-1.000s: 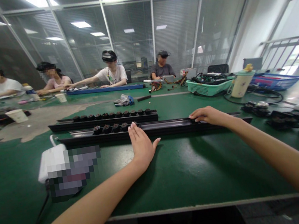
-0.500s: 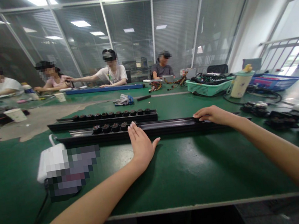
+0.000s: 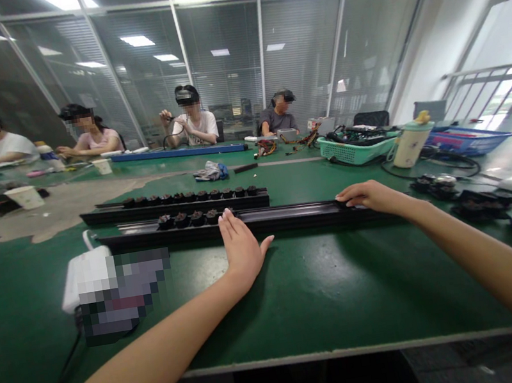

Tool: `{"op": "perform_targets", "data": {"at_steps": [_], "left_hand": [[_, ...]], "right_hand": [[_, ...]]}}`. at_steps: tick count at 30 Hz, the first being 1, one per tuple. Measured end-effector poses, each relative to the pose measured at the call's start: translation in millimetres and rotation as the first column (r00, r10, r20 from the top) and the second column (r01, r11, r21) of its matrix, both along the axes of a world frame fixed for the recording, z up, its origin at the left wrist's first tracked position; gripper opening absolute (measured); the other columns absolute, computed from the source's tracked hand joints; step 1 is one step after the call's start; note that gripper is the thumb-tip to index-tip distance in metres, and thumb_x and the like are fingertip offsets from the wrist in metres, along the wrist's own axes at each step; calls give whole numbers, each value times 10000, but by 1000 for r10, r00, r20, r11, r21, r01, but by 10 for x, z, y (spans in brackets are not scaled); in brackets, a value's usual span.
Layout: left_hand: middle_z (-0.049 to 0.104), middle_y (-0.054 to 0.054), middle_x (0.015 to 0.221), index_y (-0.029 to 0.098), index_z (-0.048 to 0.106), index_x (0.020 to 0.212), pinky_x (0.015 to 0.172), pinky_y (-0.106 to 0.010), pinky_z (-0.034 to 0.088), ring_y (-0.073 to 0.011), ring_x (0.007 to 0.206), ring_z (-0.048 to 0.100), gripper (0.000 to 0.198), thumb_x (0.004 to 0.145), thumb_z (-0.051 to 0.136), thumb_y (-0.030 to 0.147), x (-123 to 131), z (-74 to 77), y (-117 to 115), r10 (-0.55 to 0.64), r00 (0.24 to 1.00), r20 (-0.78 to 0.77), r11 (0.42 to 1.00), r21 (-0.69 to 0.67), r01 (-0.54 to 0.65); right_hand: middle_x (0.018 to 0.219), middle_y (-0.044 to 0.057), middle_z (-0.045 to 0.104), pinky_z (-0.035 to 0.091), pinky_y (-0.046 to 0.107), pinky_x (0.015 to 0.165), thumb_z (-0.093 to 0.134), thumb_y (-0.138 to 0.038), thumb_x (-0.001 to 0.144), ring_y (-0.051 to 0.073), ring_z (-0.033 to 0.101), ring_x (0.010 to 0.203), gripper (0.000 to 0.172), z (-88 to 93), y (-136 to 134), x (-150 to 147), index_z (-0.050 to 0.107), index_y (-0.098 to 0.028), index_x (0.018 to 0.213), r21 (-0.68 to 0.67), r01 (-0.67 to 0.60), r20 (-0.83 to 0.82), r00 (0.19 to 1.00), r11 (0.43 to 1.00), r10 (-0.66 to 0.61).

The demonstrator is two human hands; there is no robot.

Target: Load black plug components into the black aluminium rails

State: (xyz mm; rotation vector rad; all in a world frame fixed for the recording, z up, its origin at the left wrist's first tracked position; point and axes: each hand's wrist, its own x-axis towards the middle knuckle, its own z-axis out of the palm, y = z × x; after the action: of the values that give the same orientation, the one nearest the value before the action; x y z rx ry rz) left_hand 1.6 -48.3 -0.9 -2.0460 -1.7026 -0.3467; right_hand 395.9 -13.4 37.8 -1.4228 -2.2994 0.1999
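Note:
A long black channel rail [image 3: 289, 213] lies across the green table in front of me, with several round black modules [image 3: 197, 218] set in its left part. My left hand [image 3: 240, 246] rests against the rail just right of these modules, fingers stretched out and thumb spread. My right hand [image 3: 366, 195] is over the rail's right part, its fingers bent down into the channel. Something small and dark shows under those fingertips, mostly hidden. Behind lies a second black rail [image 3: 176, 211] with a row of similar modules [image 3: 203, 195].
A white adapter [image 3: 86, 280] with a cable stands left of the rail. Loose black parts [image 3: 482, 207] lie at the right. Farther back are a green basket [image 3: 356, 150], a yellowish bottle [image 3: 408, 144], a blue basket [image 3: 476, 140] and a crumpled cloth [image 3: 211, 171]. Several people sit across the table.
My right hand has shifted slightly right along the rail; my left hand stays in place. Across the table, a co-worker has drawn back an outstretched arm and raised both hands.

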Motion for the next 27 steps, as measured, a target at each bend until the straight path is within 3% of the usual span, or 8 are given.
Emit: {"op": "perform_targets", "data": {"at_steps": [6, 19, 27], "left_hand": [[227, -401, 1611, -176, 326, 1499, 1278, -564, 88, -476, 1551, 199, 1002, 948, 486, 645, 4, 11, -5, -21, 996, 83, 999, -29, 23], [197, -446, 1589, -245, 311, 1458, 1283, -533, 78, -498, 1534, 224, 1080, 919, 547, 660, 14, 50, -25, 4, 1000, 8, 999, -45, -4], [245, -411, 1598, -187, 343, 1485, 1273, -574, 97, -483, 1539, 232, 1016, 949, 465, 668, -6, -10, 7, -15, 1000, 25, 1000, 2, 14]], "right_hand": [[1177, 42, 780, 547, 395, 1056, 611, -245, 855, 250, 731, 1116, 269, -15, -32, 101, 816, -262, 1028, 10, -4, -10, 1000, 1000, 4], [1192, 13, 776, 547, 387, 1070, 614, -270, 856, 246, 722, 1136, 277, -40, -78, 251, 819, -280, 1042, 6, 31, -26, 999, 1000, -30], [1204, 34, 771, 533, 421, 1092, 627, -323, 856, 267, 715, 1155, 277, -73, -92, 380, 820, -264, 1047, -8, 37, -55, 998, 999, -38]]}}
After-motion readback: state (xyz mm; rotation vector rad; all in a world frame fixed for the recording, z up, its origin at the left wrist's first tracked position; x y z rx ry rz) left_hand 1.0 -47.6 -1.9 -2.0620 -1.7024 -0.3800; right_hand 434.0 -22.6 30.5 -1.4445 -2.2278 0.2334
